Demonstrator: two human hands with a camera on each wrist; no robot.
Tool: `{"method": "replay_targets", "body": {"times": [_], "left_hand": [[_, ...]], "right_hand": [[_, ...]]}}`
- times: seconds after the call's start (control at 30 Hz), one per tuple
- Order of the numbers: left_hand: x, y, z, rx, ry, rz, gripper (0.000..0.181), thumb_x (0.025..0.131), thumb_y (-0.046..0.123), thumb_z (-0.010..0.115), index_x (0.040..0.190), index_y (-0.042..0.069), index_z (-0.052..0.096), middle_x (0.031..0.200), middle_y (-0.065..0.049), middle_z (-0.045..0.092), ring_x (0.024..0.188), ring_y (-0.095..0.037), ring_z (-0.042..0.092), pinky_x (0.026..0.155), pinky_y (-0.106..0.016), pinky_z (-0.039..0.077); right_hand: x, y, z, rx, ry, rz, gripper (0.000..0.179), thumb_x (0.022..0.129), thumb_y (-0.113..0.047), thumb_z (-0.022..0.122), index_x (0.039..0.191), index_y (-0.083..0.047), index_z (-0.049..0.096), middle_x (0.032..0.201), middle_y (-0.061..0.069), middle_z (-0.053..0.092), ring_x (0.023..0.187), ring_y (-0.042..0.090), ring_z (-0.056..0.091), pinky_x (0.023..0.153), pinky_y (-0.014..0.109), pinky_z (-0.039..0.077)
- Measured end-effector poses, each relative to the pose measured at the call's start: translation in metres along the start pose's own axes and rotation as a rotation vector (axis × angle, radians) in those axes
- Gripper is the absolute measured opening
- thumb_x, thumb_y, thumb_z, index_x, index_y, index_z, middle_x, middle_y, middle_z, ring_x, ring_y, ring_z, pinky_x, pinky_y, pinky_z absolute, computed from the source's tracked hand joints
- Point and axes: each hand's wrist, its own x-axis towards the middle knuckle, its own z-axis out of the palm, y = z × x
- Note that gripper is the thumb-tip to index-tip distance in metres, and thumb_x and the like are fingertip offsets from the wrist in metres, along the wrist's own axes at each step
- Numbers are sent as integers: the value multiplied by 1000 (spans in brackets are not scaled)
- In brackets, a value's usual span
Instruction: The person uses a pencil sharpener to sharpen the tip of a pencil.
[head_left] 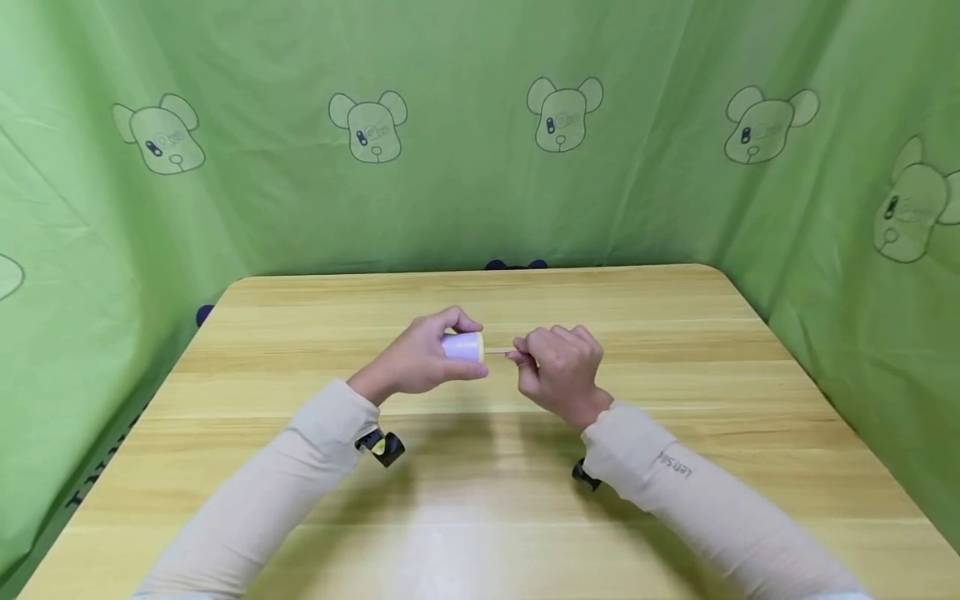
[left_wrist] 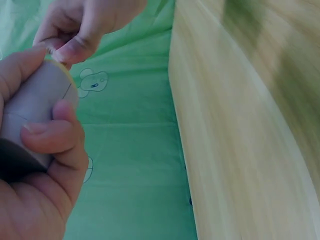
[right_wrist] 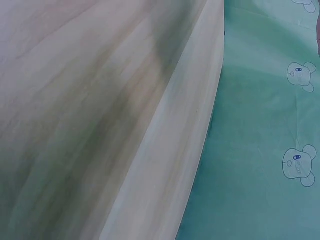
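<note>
My left hand [head_left: 418, 357] grips a small lavender cup [head_left: 461, 347] lying sideways above the table, its yellow-edged end facing right. In the left wrist view, fingers and thumb curl round the cup [left_wrist: 35, 100]; its near end looks dark. A thin, pale, stick-like piece [head_left: 496, 351] runs straight from the yellow-edged end to my right hand [head_left: 562, 371], which pinches its other end between thumb and curled fingers. Whether that piece is a stick or a taut string, I cannot tell. The right wrist view does not show the cup.
Beneath both hands lies a light wood-grain table [head_left: 660, 500]. Green curtains [head_left: 465, 200] with printed bear heads surround its back and sides. Black wrist camera mounts [head_left: 386, 448] hang under the sleeves.
</note>
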Motion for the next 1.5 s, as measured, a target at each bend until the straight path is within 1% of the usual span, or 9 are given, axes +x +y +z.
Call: {"method": "replay_targets", "body": {"times": [0.27, 0.33, 0.53, 0.63, 0.77, 0.9, 1.0, 1.27, 1.5], "left_hand": [[-1, -7, 8, 158, 111, 147, 42, 76, 15, 83, 108, 2, 59, 109, -11, 62, 87, -22, 57, 69, -29, 52], [-2, -8, 9, 190, 135, 175, 42, 76, 14, 84, 107, 1, 60, 109, -11, 62, 87, -22, 57, 70, -29, 52], [-5, -11, 14, 310, 129, 243, 41, 77, 15, 83, 107, 0, 59, 108, -12, 61, 89, -23, 57, 71, -28, 52], [-5, -13, 14, 301, 115, 226, 41, 79, 16, 82, 109, 1, 59, 110, -12, 60, 90, -23, 57, 71, -28, 52], [-2, -15, 11, 195, 131, 134, 41, 78, 14, 82, 109, 3, 59, 112, -12, 62, 87, -23, 57, 70, -30, 52], [1, -17, 6, 117, 125, 58, 40, 77, 15, 83, 107, 5, 58, 118, -12, 62, 87, -23, 58, 68, -30, 52], [1, -15, 4, 91, 115, 43, 40, 77, 16, 83, 106, 5, 58, 121, -14, 62, 87, -23, 58, 67, -30, 52], [-1, -5, -1, -37, 88, -3, 39, 78, 17, 82, 107, 7, 58, 114, -10, 61, 84, -24, 57, 65, -32, 52], [-3, 5, -5, -250, -25, -128, 46, 81, 13, 78, 120, 5, 56, 99, -16, 55, 71, -21, 54, 49, -26, 41]], "right_hand": [[3, -5, -3, 34, -218, 172, 43, 99, -36, 50, 63, -13, 53, 49, -4, 51, 38, 10, 37, 39, 26, 22], [7, -6, -7, 85, -356, 259, 36, 95, -31, 55, 64, -14, 53, 52, -4, 55, 39, 10, 37, 38, 26, 22], [34, -2, -20, 273, -930, 647, 29, 92, -27, 62, 67, -18, 49, 58, -5, 48, 48, 12, 39, 44, 29, 26], [42, 1, -22, 291, -1018, 687, 27, 92, -30, 63, 70, -17, 54, 61, -4, 49, 53, 15, 43, 47, 30, 31], [38, 1, -22, 286, -910, 584, 17, 89, -30, 69, 80, -16, 65, 74, -4, 61, 66, 18, 57, 58, 35, 42], [25, 0, -21, 142, -733, 442, 15, 84, -27, 76, 90, -15, 70, 86, -2, 68, 78, 21, 62, 75, 45, 40], [15, -1, -20, 50, -594, 350, 16, 81, -24, 78, 90, -13, 70, 83, 0, 69, 75, 21, 61, 74, 48, 35], [4, 0, -8, 107, -198, 98, 27, 94, -30, 64, 88, -4, 68, 72, 6, 65, 61, 25, 54, 64, 45, 36], [-1, -1, 1, -10, 119, -79, 24, 95, -24, 63, 82, -5, 69, 74, 7, 67, 63, 27, 54, 68, 49, 28]]}}
